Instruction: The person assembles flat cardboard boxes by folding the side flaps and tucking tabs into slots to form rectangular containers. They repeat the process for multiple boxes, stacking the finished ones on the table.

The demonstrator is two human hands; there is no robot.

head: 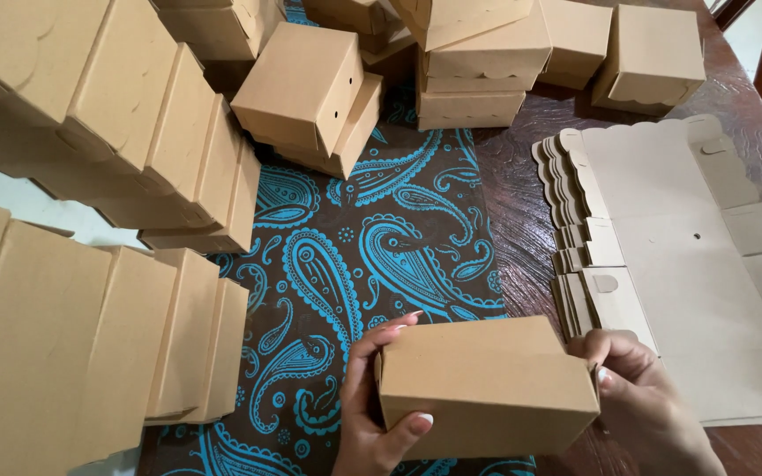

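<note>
Head cam | both hands (504, 397) gripping folded box (487, 383) | flat blanks (681, 264) rt | boxes (160, 141) lft

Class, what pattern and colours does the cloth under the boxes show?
The cloth has a bright blue paisley pattern on dark brown, clearest in the head view.

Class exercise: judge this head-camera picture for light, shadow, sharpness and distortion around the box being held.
Head view: soft, even light; the folded cardboard box is sharp between the left hand and right hand; faint shadows under the stacked boxes; near boxes at left loom large; flat cardboard blanks look pale but not glaring.
</note>
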